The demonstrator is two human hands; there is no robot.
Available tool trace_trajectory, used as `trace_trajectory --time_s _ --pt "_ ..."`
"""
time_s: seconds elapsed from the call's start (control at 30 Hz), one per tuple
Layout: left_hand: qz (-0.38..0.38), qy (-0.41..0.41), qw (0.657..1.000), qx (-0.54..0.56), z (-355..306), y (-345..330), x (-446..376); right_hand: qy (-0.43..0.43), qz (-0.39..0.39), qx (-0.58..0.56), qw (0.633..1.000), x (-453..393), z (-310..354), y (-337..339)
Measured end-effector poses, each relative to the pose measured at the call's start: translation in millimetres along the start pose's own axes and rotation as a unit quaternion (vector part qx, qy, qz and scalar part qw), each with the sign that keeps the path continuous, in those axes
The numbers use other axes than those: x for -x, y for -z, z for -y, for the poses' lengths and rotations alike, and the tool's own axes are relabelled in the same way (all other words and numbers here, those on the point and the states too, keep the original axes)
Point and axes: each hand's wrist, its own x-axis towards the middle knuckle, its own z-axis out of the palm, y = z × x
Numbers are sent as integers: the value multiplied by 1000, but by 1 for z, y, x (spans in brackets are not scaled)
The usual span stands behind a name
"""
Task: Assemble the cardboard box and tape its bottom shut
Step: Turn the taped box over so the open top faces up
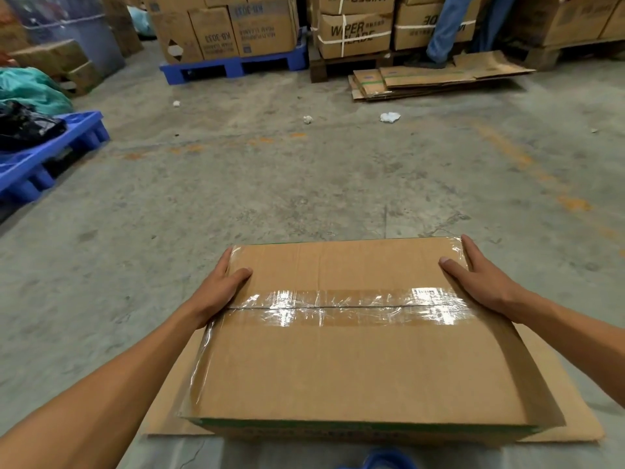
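Note:
A brown cardboard box [358, 363] stands on the floor right below me, its two flaps closed and facing up. Clear tape [341, 308] runs along the seam between the flaps from left to right, and more tape covers the left edge. My left hand [221, 289] grips the box's far left edge, thumb on top and fingers down the side. My right hand [477, 275] grips the far right edge the same way. A flat cardboard sheet [575, 414] lies under the box.
Bare concrete floor [304, 184] stretches ahead, with scraps of white paper [390, 117]. Blue pallets [50, 154] lie at the left. Stacked cartons on pallets [236, 35] line the back, flattened boxes [422, 81] lie before them, and a person's legs [446, 28] stand there.

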Motion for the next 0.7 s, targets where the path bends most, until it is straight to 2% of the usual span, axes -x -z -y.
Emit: trace_trajectory --time_s 0.1,0.2,0.37,0.43,0.6,0.7 --pt "-10 -27 999 27 -12 6 4 25 -28 21 999 5 7 4" --pt "-56 -66 994 63 -36 30 -6 87 -107 13 990 7 35 15" --pt "-176 -173 952 180 -89 62 -12 195 -243 -63 948 2 89 33" --pt "-213 -205 938 182 -93 58 -2 199 -251 -81 944 2 92 34" --pt "-219 -169 956 93 -45 29 32 161 -201 -50 965 15 59 15" --pt "-244 -179 952 46 -26 24 43 160 -202 -79 963 23 53 11"
